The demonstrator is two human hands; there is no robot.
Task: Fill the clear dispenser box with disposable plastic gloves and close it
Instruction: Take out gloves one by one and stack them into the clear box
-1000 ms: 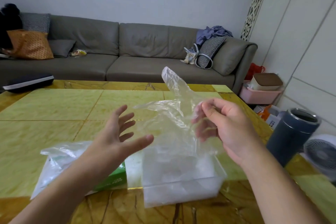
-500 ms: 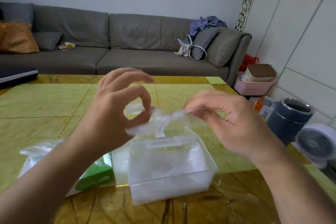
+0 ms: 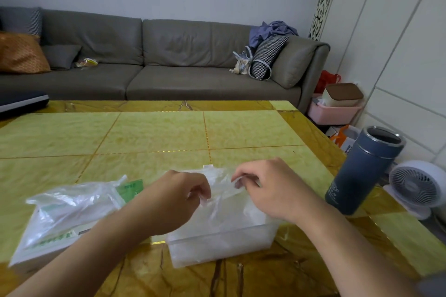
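The head view looks down on a yellow-green table (image 3: 169,132) with a grey sofa (image 3: 169,60) behind it; a dark blue flask (image 3: 362,171) stands at the right edge of the table; a torn glove package (image 3: 70,212) lies at the left; the clear dispenser box (image 3: 224,243) stands open near the front edge, between the two forearms; above it the left hand (image 3: 173,200) and the right hand (image 3: 270,190) each pinch one end of a thin plastic glove (image 3: 222,190), fingers curled around the film; the glove hangs just over the box opening.
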